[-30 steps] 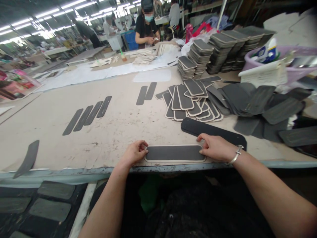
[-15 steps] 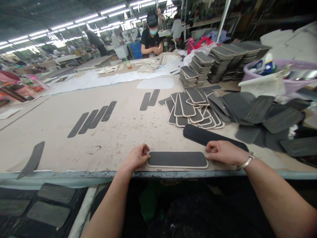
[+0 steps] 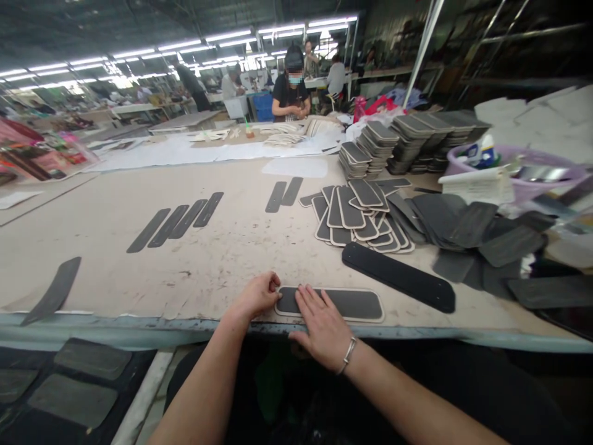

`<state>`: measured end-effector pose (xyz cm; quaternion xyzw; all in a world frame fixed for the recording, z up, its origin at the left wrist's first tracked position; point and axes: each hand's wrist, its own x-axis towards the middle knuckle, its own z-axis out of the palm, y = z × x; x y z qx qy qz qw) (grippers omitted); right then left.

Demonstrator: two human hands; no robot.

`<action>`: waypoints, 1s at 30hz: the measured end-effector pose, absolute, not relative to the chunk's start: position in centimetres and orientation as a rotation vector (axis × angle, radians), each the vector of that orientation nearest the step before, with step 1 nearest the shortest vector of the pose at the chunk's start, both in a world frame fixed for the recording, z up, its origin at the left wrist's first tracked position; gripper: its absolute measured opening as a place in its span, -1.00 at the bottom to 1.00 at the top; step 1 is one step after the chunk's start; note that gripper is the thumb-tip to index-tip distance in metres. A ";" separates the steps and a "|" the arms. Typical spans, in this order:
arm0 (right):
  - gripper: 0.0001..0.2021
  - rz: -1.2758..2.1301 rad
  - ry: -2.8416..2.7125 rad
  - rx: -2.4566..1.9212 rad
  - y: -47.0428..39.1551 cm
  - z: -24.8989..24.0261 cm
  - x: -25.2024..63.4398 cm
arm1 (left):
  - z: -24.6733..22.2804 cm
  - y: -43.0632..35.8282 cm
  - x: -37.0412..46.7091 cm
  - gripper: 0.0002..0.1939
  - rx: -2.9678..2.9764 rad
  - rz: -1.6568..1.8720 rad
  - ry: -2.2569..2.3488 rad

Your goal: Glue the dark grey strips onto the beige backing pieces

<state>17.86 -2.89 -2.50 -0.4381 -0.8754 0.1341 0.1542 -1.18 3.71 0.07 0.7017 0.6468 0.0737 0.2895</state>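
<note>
A long dark grey panel with a pale border (image 3: 356, 304) lies flat at the table's front edge. My left hand (image 3: 259, 293) pinches its left end, thumb and fingertips closed at the rounded corner. My right hand (image 3: 322, 324) rests on the panel's left half with fingers stretched out flat and the thumb apart near the table edge. Just behind lies a thicker black strip (image 3: 398, 277) with rounded ends, slanting down to the right. A loose heap of pale-bordered panels (image 3: 352, 213) is spread beyond it.
Dark unbordered pieces (image 3: 440, 213) pile up at the right, beside a purple basin (image 3: 528, 191). Stacked panels (image 3: 377, 145) stand farther back. Several narrow dark strips (image 3: 178, 219) lie on the table's left. Across the table is a masked person (image 3: 291, 93). More pieces (image 3: 74, 398) lie below left.
My right hand has left the panel's right end and moved left, opening flat onto its surface. My left hand stays at the left end. The camera view has shifted slightly.
</note>
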 end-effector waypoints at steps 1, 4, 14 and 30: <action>-0.24 0.354 -2.524 -1.270 -3.1 -2.9 17.8 | 0.0 3.8 -1.2 -0.81 1.874 0.193 1.724; -0.26 0.233 -2.563 -1.372 -3.6 -3.5 20.4 | 0.0 3.9 -1.2 -0.82 1.876 0.183 1.710; -0.30 -0.151 -2.439 -1.688 -5.1 -5.8 28.5 | 1.2 2.9 -2.1 -0.85 1.900 0.339 1.795; -0.23 -0.236 -2.448 -1.533 -4.4 -7.4 28.9 | -0.6 -2.1 2.6 -0.20 2.581 0.086 1.316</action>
